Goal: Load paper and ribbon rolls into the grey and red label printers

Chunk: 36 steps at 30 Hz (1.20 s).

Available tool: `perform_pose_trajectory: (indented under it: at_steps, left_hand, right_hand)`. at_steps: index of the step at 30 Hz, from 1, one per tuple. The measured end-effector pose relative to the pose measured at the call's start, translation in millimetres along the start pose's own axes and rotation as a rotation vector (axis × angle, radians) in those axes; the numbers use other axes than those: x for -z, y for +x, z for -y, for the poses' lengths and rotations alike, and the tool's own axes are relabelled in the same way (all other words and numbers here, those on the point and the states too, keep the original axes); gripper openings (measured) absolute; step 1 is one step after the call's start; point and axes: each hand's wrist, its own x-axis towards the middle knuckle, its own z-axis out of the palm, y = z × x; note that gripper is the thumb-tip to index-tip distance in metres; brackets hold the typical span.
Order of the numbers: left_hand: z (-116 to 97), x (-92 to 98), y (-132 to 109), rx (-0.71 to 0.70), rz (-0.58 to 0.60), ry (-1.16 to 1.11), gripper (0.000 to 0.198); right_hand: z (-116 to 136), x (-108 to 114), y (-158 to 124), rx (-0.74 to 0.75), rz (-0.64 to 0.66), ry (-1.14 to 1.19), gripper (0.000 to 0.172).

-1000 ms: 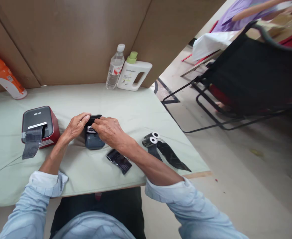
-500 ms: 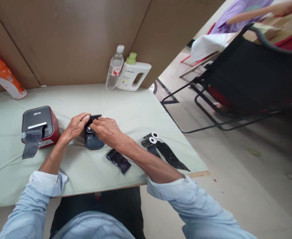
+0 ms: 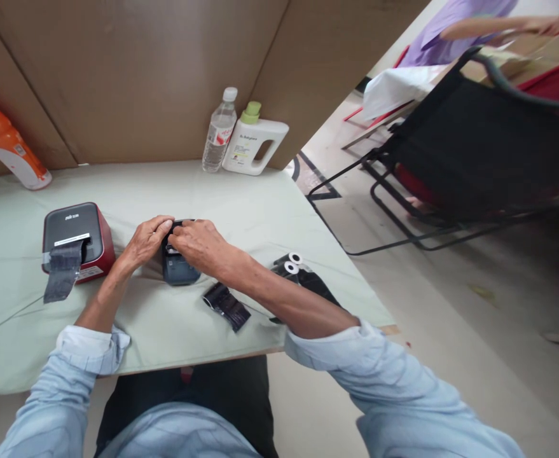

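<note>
A small dark blue device (image 3: 180,271), which looks like a portable label printer, lies on the table with its top part raised. My left hand (image 3: 146,243) grips the upper left side of it, with the thumb near the raised lid. Over the opening is my right hand (image 3: 198,245), its fingers curled down into the device. Whatever those fingertips pinch is hidden behind the hand. Close by on the right lies a short roll of dark film (image 3: 226,307). Two more dark rolls with white cores (image 3: 292,263) rest farther right, partly behind my right forearm.
A red and black printer (image 3: 75,219) with a dark strip hanging out stands left. Against the brown panel are an orange bottle (image 3: 9,146), a water bottle (image 3: 219,137) and a white jug (image 3: 255,146). Beyond the table's right edge are a black folding chair (image 3: 465,133) and another person.
My right hand has shifted slightly up and left over the device, and the right forearm now covers more of the dark rolls. The raised lid sits lower. My left hand stays in place.
</note>
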Motion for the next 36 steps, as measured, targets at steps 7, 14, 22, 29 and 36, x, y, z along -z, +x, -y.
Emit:
perform_pose_trajectory:
  at_steps: [7, 14, 22, 29, 36]
  left_hand:
    - [2, -1.2, 1, -0.024, -0.001, -0.005, 0.044]
    - [-1, -0.2, -1, -0.005, 0.000, -0.003, 0.045]
    - [7, -3.2, 2, -0.029, -0.010, 0.003, 0.044]
    - [7, -4.1, 2, -0.033, -0.002, 0.001, 0.042]
    - [4, -3.1, 1, -0.020, 0.003, 0.007, 0.042]
  right_hand:
    - [-6, 0, 6, 0.024, 0.046, -0.004, 0.031]
    - [-10, -6, 6, 0.003, 0.092, 0.025, 0.028]
    - [6, 0, 6, 0.011, 0.084, -0.003, 0.035]
    - [12, 8, 7, 0.003, 0.096, -0.025, 0.034]
    - [11, 13, 9, -0.009, 0.141, 0.008, 0.035]
